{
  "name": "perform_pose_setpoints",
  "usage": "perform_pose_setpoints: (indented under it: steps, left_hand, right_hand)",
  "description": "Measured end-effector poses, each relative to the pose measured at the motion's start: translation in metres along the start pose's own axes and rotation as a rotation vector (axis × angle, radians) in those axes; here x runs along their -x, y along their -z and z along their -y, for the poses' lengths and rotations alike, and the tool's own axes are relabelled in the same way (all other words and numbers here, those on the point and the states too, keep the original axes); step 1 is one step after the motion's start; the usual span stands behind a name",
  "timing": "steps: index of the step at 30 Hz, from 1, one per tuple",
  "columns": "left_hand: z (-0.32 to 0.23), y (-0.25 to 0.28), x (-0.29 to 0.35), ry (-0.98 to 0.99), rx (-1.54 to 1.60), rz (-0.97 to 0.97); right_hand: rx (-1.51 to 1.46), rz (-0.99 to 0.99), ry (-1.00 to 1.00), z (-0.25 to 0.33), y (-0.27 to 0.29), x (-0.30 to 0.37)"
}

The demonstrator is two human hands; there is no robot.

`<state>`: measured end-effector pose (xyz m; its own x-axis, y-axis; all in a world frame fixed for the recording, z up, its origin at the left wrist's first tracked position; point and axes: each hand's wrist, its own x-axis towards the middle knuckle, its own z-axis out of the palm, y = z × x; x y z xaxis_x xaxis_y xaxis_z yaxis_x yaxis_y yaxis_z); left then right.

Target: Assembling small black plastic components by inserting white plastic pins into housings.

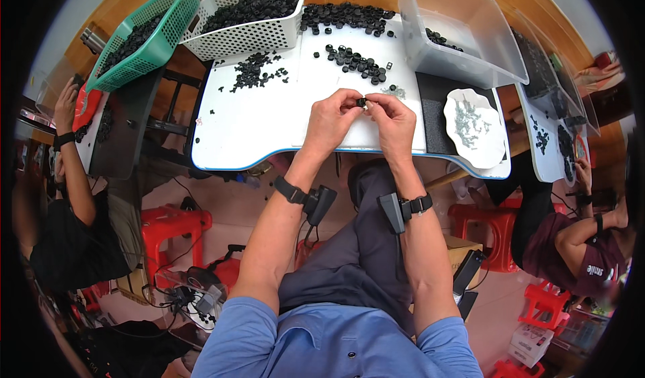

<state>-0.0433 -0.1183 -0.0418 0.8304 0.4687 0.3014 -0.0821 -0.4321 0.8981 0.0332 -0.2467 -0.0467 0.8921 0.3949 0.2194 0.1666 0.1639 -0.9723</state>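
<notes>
Over the near edge of the white table (302, 112), my two hands meet at the fingertips. My left hand (330, 121) pinches a small black plastic part (361, 102) between thumb and forefinger. My right hand (395, 124) is closed at the same part, its thumb and forefinger pressed together; whatever tiny thing they may hold is hidden. Just beyond lies a small scatter of clear pieces (394, 92). Farther off are several round black caps (356, 63), and to their left a pile of small black parts (254, 72).
A white basket (242, 43) and a green basket (138, 62) of black parts stand at the back left. At the right are a clear bin (463, 62) and a white scalloped dish (494, 151) with small clear pieces. Co-workers sit on both sides, near red stools (173, 227).
</notes>
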Motion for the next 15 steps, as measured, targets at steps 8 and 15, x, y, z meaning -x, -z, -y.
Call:
perform_pose_setpoints:
  steps: [8,15]
  left_hand:
    - [-0.0014,-0.001,0.0,-0.037,-0.039,-0.044]
    - [-0.0002,-0.0012,0.0009,-0.058,-0.01,-0.038]
  right_hand:
    - [0.021,0.005,0.002,0.0018,-0.0008,-0.0011]
    - [-0.019,-0.003,-0.017,0.0007,-0.001,-0.002]
